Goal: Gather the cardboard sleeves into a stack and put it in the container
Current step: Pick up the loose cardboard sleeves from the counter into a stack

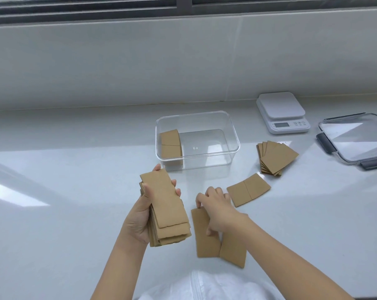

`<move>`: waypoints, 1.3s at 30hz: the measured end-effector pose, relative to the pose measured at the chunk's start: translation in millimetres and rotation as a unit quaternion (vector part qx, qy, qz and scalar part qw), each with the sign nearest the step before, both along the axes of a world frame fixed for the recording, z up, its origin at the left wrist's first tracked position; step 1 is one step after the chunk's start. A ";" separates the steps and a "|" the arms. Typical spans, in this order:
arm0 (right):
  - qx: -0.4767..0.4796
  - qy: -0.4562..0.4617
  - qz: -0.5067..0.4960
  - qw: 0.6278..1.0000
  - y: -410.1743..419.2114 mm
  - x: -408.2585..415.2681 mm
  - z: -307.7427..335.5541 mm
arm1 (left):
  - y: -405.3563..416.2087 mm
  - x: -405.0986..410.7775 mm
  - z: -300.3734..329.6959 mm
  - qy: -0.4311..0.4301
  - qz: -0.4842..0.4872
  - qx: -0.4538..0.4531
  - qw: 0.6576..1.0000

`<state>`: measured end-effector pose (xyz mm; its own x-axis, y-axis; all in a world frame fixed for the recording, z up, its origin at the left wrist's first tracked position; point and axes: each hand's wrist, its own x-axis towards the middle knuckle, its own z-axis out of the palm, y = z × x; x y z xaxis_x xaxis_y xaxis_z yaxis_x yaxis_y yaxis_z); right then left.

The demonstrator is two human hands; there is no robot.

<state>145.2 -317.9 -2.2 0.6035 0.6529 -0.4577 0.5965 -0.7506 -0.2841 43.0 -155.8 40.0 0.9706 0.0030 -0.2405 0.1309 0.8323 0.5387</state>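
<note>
My left hand (140, 215) grips a stack of brown cardboard sleeves (168, 208), held just above the counter in front of the clear container (235, 144). A bundle of sleeves (171, 144) stands against the container's left wall. My right hand (215, 206) rests with its fingers on the top end of a flat sleeve (205, 237) lying on the counter; whether it grips it I cannot tell. A second sleeve (234, 250) lies beside that one. Further right lie a single sleeve (248, 189) and a fanned pile of sleeves (276, 158).
A white kitchen scale (282, 111) sits at the back right. The container's clear lid (356, 139) with grey clips lies at the far right edge. A tiled wall and window sill run behind the white counter.
</note>
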 end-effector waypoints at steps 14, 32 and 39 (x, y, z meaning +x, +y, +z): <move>0.238 0.248 -0.293 0.892 -59.1 43.3 42.4 | 1.9 -0.6 -10.2 0.027 0.067 -0.040 0.997; -0.092 0.013 -0.272 0.958 -56.7 7.5 19.5 | -5.9 6.7 -11.9 0.047 0.078 -0.048 0.995; -0.110 0.006 -0.271 0.956 -54.1 7.8 21.0 | -9.9 7.6 -11.0 0.054 0.091 -0.055 0.993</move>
<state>153.0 -372.0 18.8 0.8200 0.1318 -0.5569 0.0998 -0.9911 -0.0875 50.6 -165.7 29.0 0.9248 0.1437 -0.3523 0.0255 0.9004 0.4343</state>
